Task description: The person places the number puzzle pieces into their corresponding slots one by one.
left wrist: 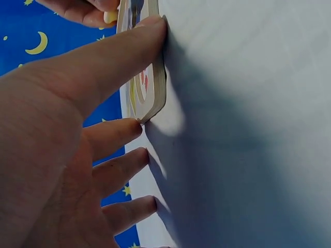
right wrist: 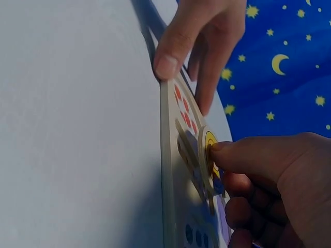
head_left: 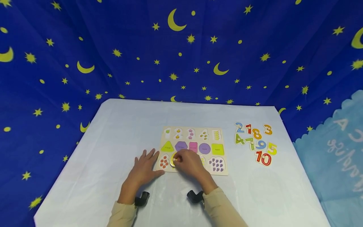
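A flat puzzle board (head_left: 172,143) lay near the middle of the white surface (head_left: 85,164). The left hand (head_left: 144,169) was open, its fingers spread and reaching along the board's left side; the thumb tip touched the near edge close to the left corner. The right hand (head_left: 189,161) came over the board from the near side, thumb and fingers pinching a yellow-faced piece (right wrist: 209,140). That piece was over the near row, just right of the red fruit pictures (head_left: 164,161); its number was covered, and whether it touched the board could not be told.

Across the board's middle row, from left to right, sat a green triangle (head_left: 167,147), a purple hexagon (head_left: 181,146), a pink rectangle (head_left: 193,146), a purple circle (head_left: 204,148) and a yellow-green square (head_left: 217,149). The far row showed fruit pictures, and dark purple fruit pictures (head_left: 217,164) filled the near right corner.

To the right, well apart from the board, the number pieces (head_left: 256,133) 1, 2, 3, 4, 5, 7, 8, 9 and 10 lay in a loose cluster, the red 10 (head_left: 263,158) nearest. Blue cloth (head_left: 181,85) with yellow moons and stars hung beyond the far edge.
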`<action>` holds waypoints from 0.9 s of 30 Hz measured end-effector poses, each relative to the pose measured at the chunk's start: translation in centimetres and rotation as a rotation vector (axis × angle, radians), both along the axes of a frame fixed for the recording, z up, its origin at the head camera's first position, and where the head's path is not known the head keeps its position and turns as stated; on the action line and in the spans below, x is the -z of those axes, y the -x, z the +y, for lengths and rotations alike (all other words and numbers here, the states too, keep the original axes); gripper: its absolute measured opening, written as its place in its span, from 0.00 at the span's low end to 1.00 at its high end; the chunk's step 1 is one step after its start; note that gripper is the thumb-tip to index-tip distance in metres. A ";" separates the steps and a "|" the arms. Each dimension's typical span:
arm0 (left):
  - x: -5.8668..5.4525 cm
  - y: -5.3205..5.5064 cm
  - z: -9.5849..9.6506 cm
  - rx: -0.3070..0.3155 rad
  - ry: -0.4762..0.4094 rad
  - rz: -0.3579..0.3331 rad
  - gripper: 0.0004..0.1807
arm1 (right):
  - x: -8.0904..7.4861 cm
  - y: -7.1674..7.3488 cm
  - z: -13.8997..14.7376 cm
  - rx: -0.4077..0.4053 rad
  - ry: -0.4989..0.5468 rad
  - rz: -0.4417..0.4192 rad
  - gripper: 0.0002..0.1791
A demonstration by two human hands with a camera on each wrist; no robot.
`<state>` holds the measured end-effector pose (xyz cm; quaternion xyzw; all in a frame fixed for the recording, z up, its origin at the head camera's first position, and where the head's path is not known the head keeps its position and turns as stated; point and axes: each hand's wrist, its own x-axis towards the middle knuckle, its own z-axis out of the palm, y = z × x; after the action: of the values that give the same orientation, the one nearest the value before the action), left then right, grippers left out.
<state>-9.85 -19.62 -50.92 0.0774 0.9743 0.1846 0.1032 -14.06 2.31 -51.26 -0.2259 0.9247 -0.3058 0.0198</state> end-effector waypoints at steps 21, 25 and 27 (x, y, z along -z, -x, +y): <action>0.1 0.3 0.2 -0.007 0.002 -0.022 0.48 | 0.0 0.4 -4.1 -0.132 -0.077 0.005 0.05; 0.1 0.3 0.3 -0.019 0.009 -0.030 0.49 | -0.2 0.5 -4.1 -0.132 -0.086 -0.011 0.06; 0.1 0.3 0.3 -0.025 0.011 -0.032 0.49 | -0.3 0.7 -4.1 -0.130 -0.094 -0.018 0.06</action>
<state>-10.13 -19.34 -51.00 0.0615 0.9744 0.1818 0.1169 -14.72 -1.77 -50.99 -0.2814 0.9213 -0.2621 0.0586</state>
